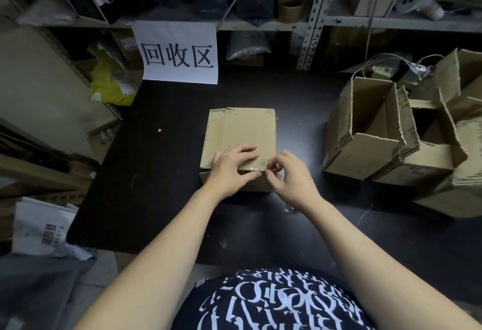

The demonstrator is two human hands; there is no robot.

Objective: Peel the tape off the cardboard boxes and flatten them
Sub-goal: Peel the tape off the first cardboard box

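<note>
Closest to the lens is a black shirt (273, 301) with white lettering, and both bare forearms reach forward from it to the middle of the table. At the near right corner of the box (242, 131), the right hand (289, 178) curls its thumb and forefinger tight together. They pinch what looks like the loose end of a clear tape (251, 168) strip running glossy along the box's near top edge. Just beside it lies the left hand (232, 170), fingers straight and spread flat on the top panel and thumb along the near edge, pressing the box down on the dark table (161, 173). The box sits closed at the table's centre.

A small shiny scrap (288, 209) lies on the table near the right wrist. Well apart to the right stand several open boxes (365, 134), crowded against each other with flaps up. At the far edge a white paper sign (180, 53) hangs from metal shelving (313, 16) packed with bags and a tape roll (290, 9).

As I judge the risks, the tape is thin and clear, so a sharp tug could snap it at the corner and leave a sliver that is hard to find. A steep pull may strip the cardboard's paper face with it. If the flat hand eases off, the light box would likely lift or slide toward the pull.
</note>
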